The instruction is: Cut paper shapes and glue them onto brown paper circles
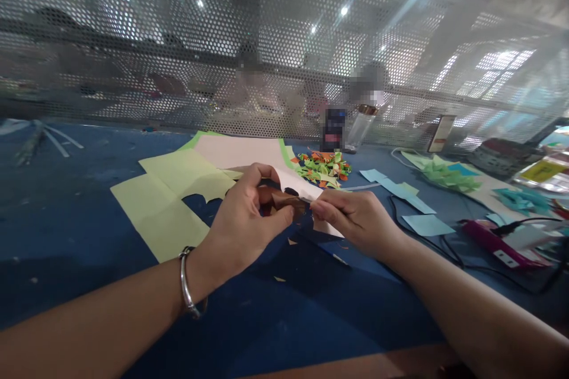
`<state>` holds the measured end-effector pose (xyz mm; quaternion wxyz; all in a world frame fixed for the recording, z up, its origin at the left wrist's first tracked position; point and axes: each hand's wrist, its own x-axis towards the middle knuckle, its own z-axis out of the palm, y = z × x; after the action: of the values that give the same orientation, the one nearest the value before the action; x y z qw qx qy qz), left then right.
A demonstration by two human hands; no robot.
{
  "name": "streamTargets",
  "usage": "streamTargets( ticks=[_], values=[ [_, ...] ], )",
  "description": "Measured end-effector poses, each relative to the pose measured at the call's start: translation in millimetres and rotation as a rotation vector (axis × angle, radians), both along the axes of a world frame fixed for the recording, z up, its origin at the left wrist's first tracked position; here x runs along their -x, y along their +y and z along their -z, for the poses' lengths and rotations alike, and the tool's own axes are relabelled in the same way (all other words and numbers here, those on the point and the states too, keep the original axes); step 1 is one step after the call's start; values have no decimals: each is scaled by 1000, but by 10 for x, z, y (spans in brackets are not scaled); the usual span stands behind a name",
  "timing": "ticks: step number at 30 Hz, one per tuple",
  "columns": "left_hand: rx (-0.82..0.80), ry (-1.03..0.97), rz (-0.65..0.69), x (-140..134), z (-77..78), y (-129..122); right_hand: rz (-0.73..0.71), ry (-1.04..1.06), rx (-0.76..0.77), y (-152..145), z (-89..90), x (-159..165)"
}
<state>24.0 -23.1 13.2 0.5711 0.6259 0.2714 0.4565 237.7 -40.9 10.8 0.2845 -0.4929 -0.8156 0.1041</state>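
Note:
My left hand (pixel 242 219), with a silver bangle on its wrist, is closed around a curled piece of brown paper (pixel 278 196). Thumb and fingers hold it from the left side, and part of it is hidden in the palm. From the right, my right hand (pixel 355 213) pinches a thin, metal-looking tool (pixel 305 199) whose tip meets the brown paper; its kind is hidden by the fingers. Beneath the hands lies a pen-like stick (pixel 338 258) on the blue tabletop (pixel 267 320), near small paper scraps (pixel 280 279).
Yellow paper sheets (pixel 149 219) and a pale pink sheet (pixel 240 151) lie behind my left hand. Green and orange paper clippings (pixel 324 167) are heaped beyond. To the right are light blue paper pieces (pixel 427 225), a magenta power strip (pixel 500 246) with cables, and a clear bottle (pixel 359 130).

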Motion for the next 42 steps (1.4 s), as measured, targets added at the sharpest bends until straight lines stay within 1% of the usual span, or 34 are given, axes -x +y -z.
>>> streamTargets(
  ticks=[7, 18, 27, 32, 36, 37, 38, 39, 40, 41, 42],
  values=[
    [-52, 52, -17, 15, -22, -5, -20, -8, -9, -12, -7, 0],
    [-57, 95, 17, 22, -39, -28, -39, -33, -46, -26, -13, 7],
    [-100, 134, -26, 41, -8, -3, -44, -45, -21, -28, 5, 9],
    [-79, 116, 5, 36, -3, 0, -48, -63, -31, -35, -1, 10],
    [-39, 122, 22, 32, 53, 36, -58, -30, -1, -37, -8, 28],
    [-26, 166, 36, 41, 63, 47, -59, -14, 16, -36, -8, 30],
    [-3, 239, 78, 57, 61, 54, -60, 4, 31, -34, -8, 30],
    [33, 331, 147, 82, 43, 54, -57, 22, 39, -32, -8, 28],
    [82, 423, 242, 115, 7, 45, -56, 40, 40, -28, -8, 23],
    [158, 505, 370, 157, -49, 27, -57, 64, 37, -24, -7, 18],
    [240, 541, 494, 205, -123, 2, -64, 96, 38, -20, -5, 12]
  ],
)
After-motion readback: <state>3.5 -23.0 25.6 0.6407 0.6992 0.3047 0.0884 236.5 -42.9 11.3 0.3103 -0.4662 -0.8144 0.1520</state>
